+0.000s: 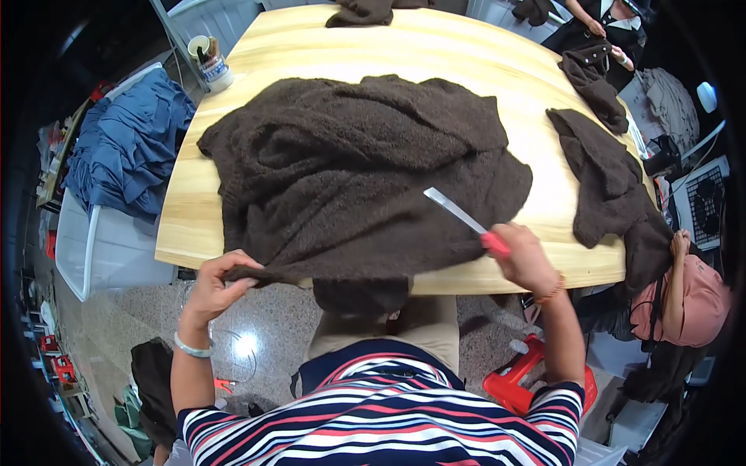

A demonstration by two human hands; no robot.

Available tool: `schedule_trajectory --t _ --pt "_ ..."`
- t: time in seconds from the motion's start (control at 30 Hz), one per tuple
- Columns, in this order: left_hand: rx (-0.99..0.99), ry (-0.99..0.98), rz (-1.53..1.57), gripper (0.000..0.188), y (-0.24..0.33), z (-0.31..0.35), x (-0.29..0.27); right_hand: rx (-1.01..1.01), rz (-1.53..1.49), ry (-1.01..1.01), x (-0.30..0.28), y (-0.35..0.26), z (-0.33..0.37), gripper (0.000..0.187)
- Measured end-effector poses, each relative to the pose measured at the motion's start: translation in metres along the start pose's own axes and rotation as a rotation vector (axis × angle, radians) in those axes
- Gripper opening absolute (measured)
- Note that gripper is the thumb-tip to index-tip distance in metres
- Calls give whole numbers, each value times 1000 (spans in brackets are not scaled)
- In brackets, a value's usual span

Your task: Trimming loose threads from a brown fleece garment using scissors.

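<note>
A large dark brown fuzzy garment lies spread in folds over the wooden table, and part of it hangs past the near edge. At its near left corner my left hand pinches the cloth between thumb and fingers. The cloth stretches taut to the right from that grip. My right hand is closed around the red handle of a tool with a long flat silver blade. This blade points up and left across the garment; whether it touches the cloth I cannot tell.
A cup of tools stands at the table's far left corner. Blue cloth fills a white bin at the left. More brown garments lie along the right edge, where two people handle cloth. A red stool stands below right.
</note>
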State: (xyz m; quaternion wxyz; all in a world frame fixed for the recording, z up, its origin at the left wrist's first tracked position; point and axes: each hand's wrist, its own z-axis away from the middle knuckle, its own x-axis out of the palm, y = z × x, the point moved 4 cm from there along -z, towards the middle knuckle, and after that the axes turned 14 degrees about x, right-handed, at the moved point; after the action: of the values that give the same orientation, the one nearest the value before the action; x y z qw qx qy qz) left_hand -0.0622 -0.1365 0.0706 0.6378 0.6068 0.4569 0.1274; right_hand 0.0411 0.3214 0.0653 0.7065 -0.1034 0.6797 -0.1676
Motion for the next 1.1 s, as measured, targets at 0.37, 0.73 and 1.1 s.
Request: schedule_trajectory --t 0.37,0.73,1.1 --pt "166 602 -470 29 -47 -138 -67 278 -5 145 -94 12 -170 9" --pt "686 -64 -900 70 2 -223 111 224 90 54 -85 -31 -124 20" --pt "614 -53 -853 75 -24 -225 123 79 359 -174 -65 -89 -106 27"
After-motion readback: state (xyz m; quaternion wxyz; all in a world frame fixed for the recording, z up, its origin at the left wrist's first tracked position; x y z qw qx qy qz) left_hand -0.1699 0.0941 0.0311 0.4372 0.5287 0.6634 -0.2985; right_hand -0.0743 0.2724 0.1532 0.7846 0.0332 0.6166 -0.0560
